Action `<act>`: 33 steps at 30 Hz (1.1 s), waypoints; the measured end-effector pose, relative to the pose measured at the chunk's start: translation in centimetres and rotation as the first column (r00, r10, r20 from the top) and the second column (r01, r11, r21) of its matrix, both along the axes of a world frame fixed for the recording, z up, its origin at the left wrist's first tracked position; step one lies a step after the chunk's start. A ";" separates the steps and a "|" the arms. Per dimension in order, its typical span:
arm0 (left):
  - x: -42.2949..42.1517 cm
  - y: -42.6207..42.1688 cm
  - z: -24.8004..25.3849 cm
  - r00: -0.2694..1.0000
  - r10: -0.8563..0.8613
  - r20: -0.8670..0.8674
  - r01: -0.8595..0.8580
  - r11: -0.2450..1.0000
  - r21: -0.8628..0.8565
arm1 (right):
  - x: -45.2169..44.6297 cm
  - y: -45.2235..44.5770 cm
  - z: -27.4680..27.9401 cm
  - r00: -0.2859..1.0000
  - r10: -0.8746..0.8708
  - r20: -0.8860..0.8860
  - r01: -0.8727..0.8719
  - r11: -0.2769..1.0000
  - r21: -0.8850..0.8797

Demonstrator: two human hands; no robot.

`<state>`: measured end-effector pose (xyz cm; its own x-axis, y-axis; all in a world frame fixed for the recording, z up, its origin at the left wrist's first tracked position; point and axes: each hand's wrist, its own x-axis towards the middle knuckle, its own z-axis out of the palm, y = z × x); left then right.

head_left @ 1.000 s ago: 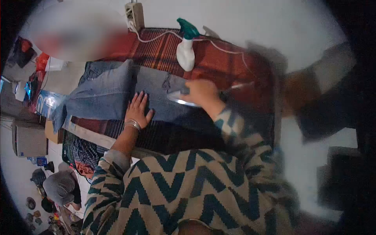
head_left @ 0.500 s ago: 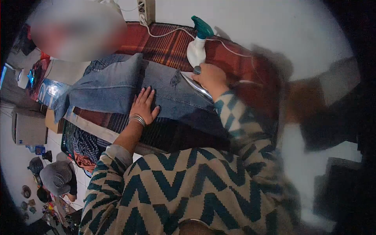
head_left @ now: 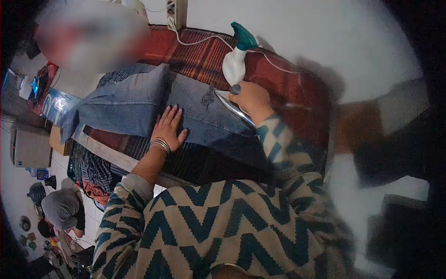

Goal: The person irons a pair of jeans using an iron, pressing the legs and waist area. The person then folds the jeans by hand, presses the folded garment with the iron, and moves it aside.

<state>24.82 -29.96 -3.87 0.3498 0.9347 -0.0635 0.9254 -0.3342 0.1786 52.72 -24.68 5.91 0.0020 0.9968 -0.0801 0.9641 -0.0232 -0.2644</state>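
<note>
- Jeans (head_left: pixel 125 100), in the head view, lie across a striped blanket (head_left: pixel 195 60) on the surface (head_left: pixel 111 157), with a fold beside the left hand and a frayed patch (head_left: pixel 211 96) near the iron (head_left: pixel 235 109).
- The left hand (head_left: pixel 168 128) rests palm down on the denim, fingers spread, thumb apart, holding nothing.
- The right hand (head_left: pixel 251 98) is closed around the iron's handle; the iron's tip points toward the frayed patch.
- That tip could catch the loose threads and widen the tear if pushed straight into them.
- If the iron is hot, which does not show, the left hand could be burnt, since its fingers lie on the same cloth.
- A spray bottle (head_left: pixel 233 69) stands just beside the right hand; a careless knuckle could tip it. Whether they touch, I cannot tell.
- A white cord (head_left: pixel 204 36) passes behind the bottle from a socket block (head_left: pixel 177 14); a tug could drag it against the bottle.
- Slack denim at the fold could bunch into a crease if the left hand slides.
</note>
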 end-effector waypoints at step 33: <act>0.0 0.0 -0.7 0.999 -0.036 0.006 0.036 0.997 0.069 | 16.6 -13.7 -1.2 0.980 0.032 0.198 -0.074 0.975 0.211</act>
<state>24.80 -29.95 -4.53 0.3835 0.9235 0.0032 0.9114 -0.3790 0.1604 69.29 -38.36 4.74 -0.0573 0.9893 0.1344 0.9955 0.0668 -0.0669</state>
